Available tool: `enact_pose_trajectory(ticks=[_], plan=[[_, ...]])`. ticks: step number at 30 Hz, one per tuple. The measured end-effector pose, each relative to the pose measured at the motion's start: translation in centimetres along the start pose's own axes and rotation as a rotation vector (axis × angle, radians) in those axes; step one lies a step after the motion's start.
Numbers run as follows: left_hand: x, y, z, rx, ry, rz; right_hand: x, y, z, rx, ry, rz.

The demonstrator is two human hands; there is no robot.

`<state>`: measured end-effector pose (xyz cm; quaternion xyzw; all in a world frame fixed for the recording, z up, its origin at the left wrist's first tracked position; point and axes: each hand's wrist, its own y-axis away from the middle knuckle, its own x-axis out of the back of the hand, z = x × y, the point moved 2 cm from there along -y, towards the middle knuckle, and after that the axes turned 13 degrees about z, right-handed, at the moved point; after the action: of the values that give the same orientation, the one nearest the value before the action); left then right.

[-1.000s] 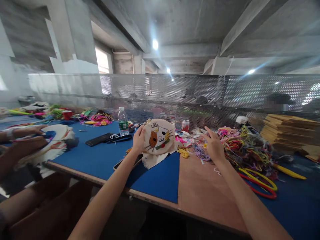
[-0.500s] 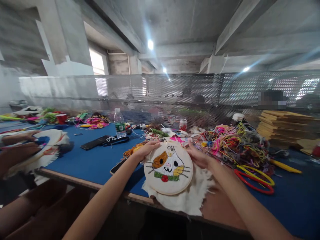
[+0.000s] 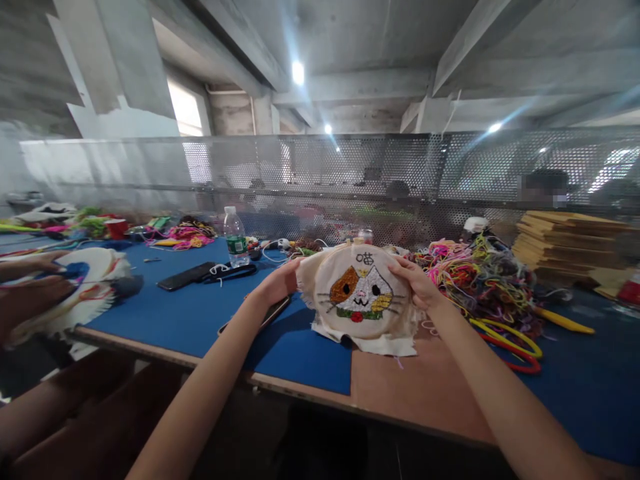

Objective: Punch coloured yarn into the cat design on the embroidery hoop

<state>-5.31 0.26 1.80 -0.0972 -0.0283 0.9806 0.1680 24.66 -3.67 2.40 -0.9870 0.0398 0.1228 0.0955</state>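
A round hoop of white cloth (image 3: 361,293), embroidered with an orange, white and yellow cat face above a green collar, is held up over the table's front part. My left hand (image 3: 283,281) grips the loose cloth at its left side. At the upper right, my right hand (image 3: 414,280) has its fingers wrapped on the edge of the hoop and cloth. The cloth's frayed lower edge hangs free below the hoop.
Tangled coloured yarn (image 3: 463,273), yellow and red rings (image 3: 515,341) and stacked brown envelopes (image 3: 560,247) lie right. A bottle (image 3: 235,239) and black phone (image 3: 187,275) stand left. Another person's hands (image 3: 43,283) hold a second hoop (image 3: 93,293) at far left.
Both hands have raised the embroidered hoop and moved it to the right, away from the table edge. Its loose cloth has lifted, uncovering the blue and brown tabletop beneath. The view has shifted slightly.
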Motion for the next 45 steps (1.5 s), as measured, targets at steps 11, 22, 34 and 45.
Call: enact_pose_trajectory(ticks=[11,22,34,45], plan=[[-0.7,1.3,-2.7,0.229,-0.487,-0.478,0.4,0.1,-0.1,-0.07,-0.129,0.039],[-0.2,-0.9,-2.8,0.325,-0.365,0.044,0.9,0.7,3.1,-0.364,0.533,-0.42],[-0.5,-1.4,-2.6,-0.533,-1.201,0.249,-2.2,0.8,3.0,0.518,1.392,-0.304],[-0.5,-1.7,-3.7,-0.482,-1.335,0.044,-3.5,1.6,4.0,0.498,1.232,-0.529]])
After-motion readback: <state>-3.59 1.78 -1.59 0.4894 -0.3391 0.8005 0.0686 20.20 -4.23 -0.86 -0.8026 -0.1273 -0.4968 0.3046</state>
